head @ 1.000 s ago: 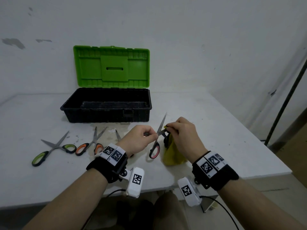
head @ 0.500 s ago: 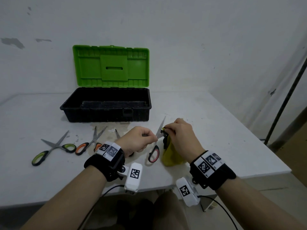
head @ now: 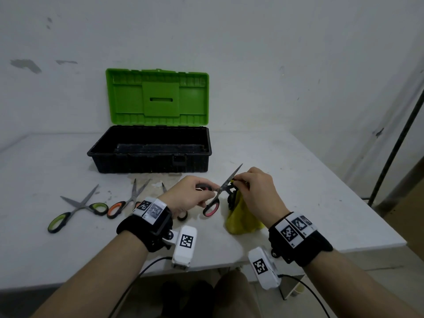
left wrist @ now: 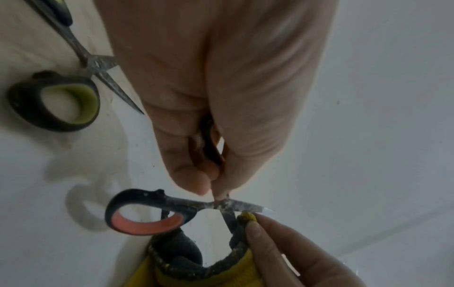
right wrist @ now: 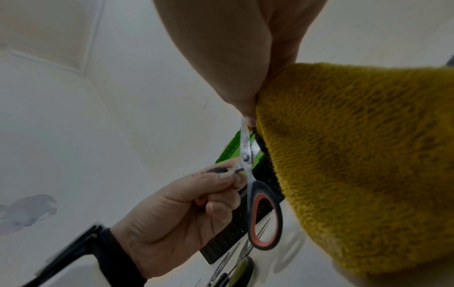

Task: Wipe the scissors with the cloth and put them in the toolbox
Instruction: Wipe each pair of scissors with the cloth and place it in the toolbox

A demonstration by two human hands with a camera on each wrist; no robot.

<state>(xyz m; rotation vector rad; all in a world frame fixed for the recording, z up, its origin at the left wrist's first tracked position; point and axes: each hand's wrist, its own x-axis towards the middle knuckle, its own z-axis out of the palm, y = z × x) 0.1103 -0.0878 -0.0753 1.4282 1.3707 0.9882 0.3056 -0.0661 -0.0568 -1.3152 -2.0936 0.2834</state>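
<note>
Red-handled scissors [head: 221,191] gripped by left hand [head: 188,197], right hand [head: 257,191] pinching one cloth [head: 241,218], three scissors on table [head: 309,191]

A white table [head: 298,180] stands against a scuffed white wall [head: 275,53].

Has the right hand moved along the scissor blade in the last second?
Barely: the right hand still pinches the cloth on the red-handled scissors, same spot before the toolbox.
</note>
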